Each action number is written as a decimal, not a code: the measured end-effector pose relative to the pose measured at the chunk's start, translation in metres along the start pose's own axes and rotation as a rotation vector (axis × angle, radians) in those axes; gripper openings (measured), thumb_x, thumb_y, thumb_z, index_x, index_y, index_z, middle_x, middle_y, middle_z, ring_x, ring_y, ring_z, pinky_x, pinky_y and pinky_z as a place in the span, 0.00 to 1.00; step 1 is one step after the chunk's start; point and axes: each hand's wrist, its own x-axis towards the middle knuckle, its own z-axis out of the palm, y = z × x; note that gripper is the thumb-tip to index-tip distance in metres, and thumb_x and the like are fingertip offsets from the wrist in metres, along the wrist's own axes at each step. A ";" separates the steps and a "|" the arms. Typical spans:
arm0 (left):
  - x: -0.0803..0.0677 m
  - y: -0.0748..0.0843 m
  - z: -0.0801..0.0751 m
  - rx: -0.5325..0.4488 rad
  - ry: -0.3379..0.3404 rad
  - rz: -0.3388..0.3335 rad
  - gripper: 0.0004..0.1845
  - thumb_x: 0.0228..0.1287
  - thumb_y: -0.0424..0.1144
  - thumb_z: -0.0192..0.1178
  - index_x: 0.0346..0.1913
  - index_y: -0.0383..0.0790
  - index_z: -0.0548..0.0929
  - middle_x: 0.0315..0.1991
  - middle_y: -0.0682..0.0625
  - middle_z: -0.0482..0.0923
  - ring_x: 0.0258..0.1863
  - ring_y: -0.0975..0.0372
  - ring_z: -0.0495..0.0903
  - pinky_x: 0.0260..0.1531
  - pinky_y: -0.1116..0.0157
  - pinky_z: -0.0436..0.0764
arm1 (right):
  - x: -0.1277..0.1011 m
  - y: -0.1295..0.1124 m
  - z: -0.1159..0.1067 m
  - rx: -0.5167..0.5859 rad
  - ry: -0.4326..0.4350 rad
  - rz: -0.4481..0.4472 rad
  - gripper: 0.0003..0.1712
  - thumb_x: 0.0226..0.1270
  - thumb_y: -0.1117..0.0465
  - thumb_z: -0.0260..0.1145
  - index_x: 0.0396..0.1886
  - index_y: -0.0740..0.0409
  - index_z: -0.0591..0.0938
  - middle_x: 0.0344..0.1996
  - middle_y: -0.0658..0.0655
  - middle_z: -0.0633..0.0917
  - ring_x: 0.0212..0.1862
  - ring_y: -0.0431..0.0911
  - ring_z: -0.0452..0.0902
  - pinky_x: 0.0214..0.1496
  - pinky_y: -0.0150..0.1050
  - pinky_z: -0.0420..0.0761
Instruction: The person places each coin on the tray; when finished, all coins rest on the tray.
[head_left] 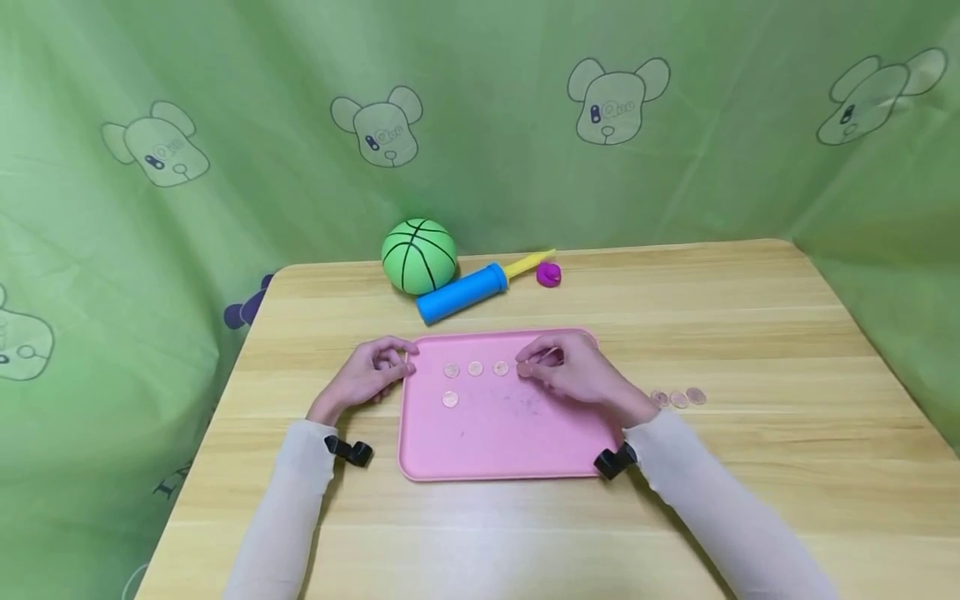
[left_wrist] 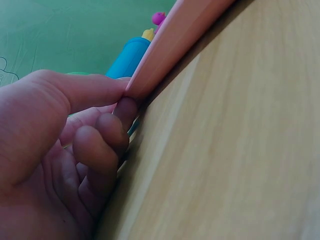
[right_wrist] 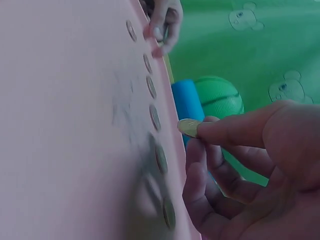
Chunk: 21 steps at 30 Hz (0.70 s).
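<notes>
My right hand is over the right part of the pink tray, pinching a coin between thumb and fingertips. The right wrist view shows that coin raised above a row of coins lying flat along the tray's far side. In the head view, part of that row is hidden under this hand. A single coin lies nearer me, below the row's left end. At the tray's left edge, my left hand grips the rim between thumb and index finger, other fingers curled beneath.
Several more things share the wooden table. Three coins lie close together right of the tray. Behind it are a green ball, a blue pump with a yellow end, and a small purple toy. A green curtain hangs beyond.
</notes>
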 end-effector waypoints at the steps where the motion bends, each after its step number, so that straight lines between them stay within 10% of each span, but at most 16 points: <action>1: 0.000 -0.001 0.000 -0.002 0.001 -0.002 0.17 0.77 0.35 0.68 0.63 0.36 0.84 0.34 0.46 0.84 0.16 0.65 0.73 0.14 0.69 0.73 | 0.002 -0.002 0.003 -0.002 -0.012 0.000 0.09 0.73 0.64 0.76 0.50 0.59 0.93 0.40 0.59 0.93 0.36 0.49 0.87 0.33 0.34 0.87; 21: 0.000 0.002 -0.001 -0.014 -0.007 -0.009 0.18 0.77 0.36 0.68 0.64 0.36 0.84 0.34 0.48 0.83 0.17 0.66 0.72 0.14 0.69 0.73 | 0.016 -0.028 0.045 -0.060 -0.111 0.054 0.07 0.71 0.58 0.79 0.46 0.52 0.94 0.38 0.49 0.93 0.38 0.42 0.83 0.46 0.37 0.83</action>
